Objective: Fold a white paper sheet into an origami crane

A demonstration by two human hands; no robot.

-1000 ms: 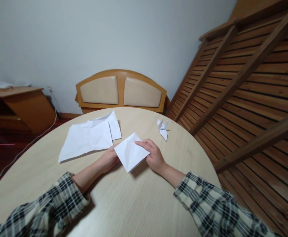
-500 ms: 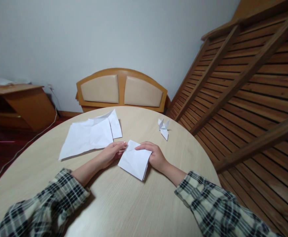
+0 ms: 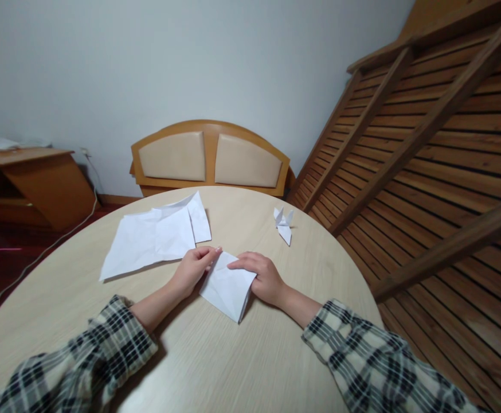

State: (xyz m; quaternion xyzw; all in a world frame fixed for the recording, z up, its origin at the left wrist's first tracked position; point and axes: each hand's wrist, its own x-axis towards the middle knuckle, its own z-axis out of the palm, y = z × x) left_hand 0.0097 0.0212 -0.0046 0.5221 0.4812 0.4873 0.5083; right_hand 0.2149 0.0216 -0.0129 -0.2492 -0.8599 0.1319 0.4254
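Note:
A folded square of white paper (image 3: 228, 287), made of several layers, is held just over the near middle of the table. My left hand (image 3: 194, 269) pinches its upper left edge, thumb on top and the other fingers curled under. At the right side my right hand (image 3: 262, 277) grips it, with the index finger lying across the top face and the thumb out of sight. Open layers show along the paper's lower right edge. Beyond, to the right, a small folded paper crane (image 3: 284, 225) rests on the table.
Loose creased white sheets (image 3: 147, 238) lie on the round wooden table (image 3: 276, 355), left of my hands. Behind its far edge stands a padded headboard (image 3: 210, 155). A slatted wooden frame (image 3: 431, 166) leans at the right; a desk (image 3: 39, 183) and a cable stand left.
The folded paper has shifted slightly left and towards me. My left fingers have closed in on its upper left edge, and my right hand has moved left with it.

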